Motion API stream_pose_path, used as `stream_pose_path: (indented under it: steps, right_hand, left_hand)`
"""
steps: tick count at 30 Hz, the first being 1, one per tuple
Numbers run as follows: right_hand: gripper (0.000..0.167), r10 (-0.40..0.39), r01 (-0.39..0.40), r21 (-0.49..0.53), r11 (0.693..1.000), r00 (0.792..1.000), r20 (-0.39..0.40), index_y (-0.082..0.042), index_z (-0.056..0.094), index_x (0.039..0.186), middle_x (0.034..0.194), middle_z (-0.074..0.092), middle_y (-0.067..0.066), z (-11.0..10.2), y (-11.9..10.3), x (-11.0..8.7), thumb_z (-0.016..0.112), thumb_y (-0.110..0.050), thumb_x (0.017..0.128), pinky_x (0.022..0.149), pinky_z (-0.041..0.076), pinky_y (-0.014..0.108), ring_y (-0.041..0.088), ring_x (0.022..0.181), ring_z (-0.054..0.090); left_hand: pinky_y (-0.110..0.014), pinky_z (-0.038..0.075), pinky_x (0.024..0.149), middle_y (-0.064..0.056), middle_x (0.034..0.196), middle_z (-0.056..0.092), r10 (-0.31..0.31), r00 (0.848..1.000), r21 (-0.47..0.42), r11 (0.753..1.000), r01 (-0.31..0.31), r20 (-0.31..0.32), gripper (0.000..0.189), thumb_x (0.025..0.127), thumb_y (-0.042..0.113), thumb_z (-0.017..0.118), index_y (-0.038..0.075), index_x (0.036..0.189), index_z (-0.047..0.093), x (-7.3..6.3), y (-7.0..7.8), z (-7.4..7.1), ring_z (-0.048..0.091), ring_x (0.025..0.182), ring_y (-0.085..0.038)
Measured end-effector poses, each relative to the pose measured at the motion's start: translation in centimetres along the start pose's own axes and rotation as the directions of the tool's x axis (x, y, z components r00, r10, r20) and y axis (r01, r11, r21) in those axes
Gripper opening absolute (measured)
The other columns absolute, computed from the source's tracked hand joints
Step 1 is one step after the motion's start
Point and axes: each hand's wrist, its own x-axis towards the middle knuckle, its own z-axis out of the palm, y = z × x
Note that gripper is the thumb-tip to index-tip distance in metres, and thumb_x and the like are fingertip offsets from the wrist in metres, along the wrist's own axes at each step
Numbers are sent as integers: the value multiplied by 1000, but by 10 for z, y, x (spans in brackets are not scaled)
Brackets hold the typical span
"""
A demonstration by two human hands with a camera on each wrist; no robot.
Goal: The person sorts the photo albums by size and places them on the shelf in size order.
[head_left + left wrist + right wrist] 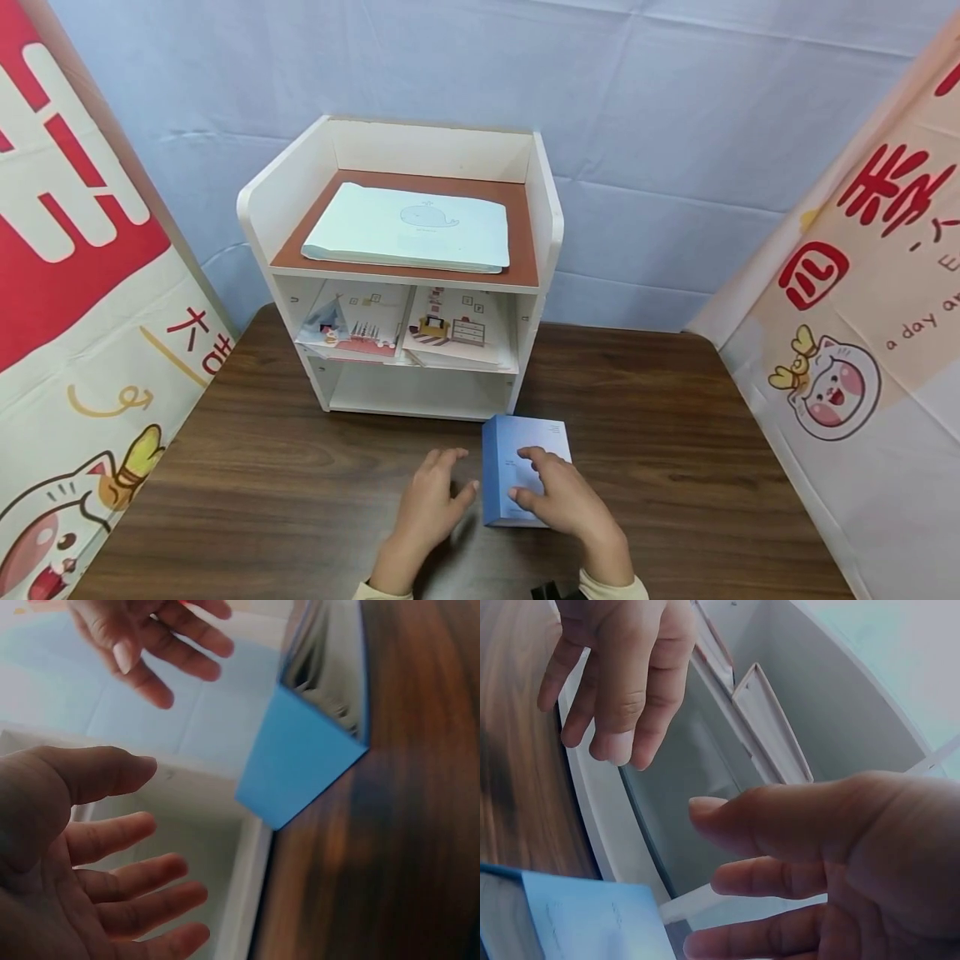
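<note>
A thick blue book (525, 435) lies flat on the wooden table in front of a small white shelf (555, 225). My right hand (567, 497) hovers over the book's right part, fingers spread and gripping nothing; whether a fingertip touches the cover I cannot tell. To the left of the spine is my left hand (429, 504), apart from the book, with its palm turned toward it. In the left wrist view the blue spine (300, 761) and the page ends show beyond the loosely bent fingers. The right wrist view has the cover (600, 922) at the lower left.
On the shelf's brown top lies a pale book (375, 221) with a whale drawing. Two illustrated books, one left (360, 321) and one right (457, 329), lie on the middle level. Printed cloths hang at both sides of the table (660, 467), and a pale blue cloth behind.
</note>
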Motion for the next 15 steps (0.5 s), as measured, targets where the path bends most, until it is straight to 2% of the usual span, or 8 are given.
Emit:
stream_pose_path:
  steps: [5, 11, 15]
  right_hand:
    - [47, 56, -56, -30, 998, 998, 6, 3, 55, 115, 105, 61, 19, 2, 7, -4, 71, -19, 77, 76, 45, 49, 35, 93, 57]
    - [47, 125, -126, -42, 991, 992, -7, 2, 57, 113, 108, 60, 18, 5, 12, -10, 73, -19, 75, 83, 42, 50, 36, 100, 55]
    - [47, 182, -181, -47, 982, 983, -3, 3, 57, 114, 111, 58, 21, 5, 17, -13, 74, -19, 76, 87, 40, 52, 38, 106, 51]
  left_hand:
    - [-43, 48, 67, -10, 99, 60, -27, 1000, -28, 999, 27, -16, 39, 71, 18, 76, 6, 106, 62, -2, -1, 12, 60, 85, -30]
    - [-43, 48, 66, -11, 98, 59, -128, 990, -57, 990, 125, -53, 39, 70, 16, 77, 6, 105, 63, -5, 2, 25, 60, 84, -29]
    - [-42, 48, 66, -12, 95, 59, -143, 988, -71, 988, 140, -49, 40, 68, 17, 77, 5, 104, 63, -7, 4, 33, 60, 81, -29]
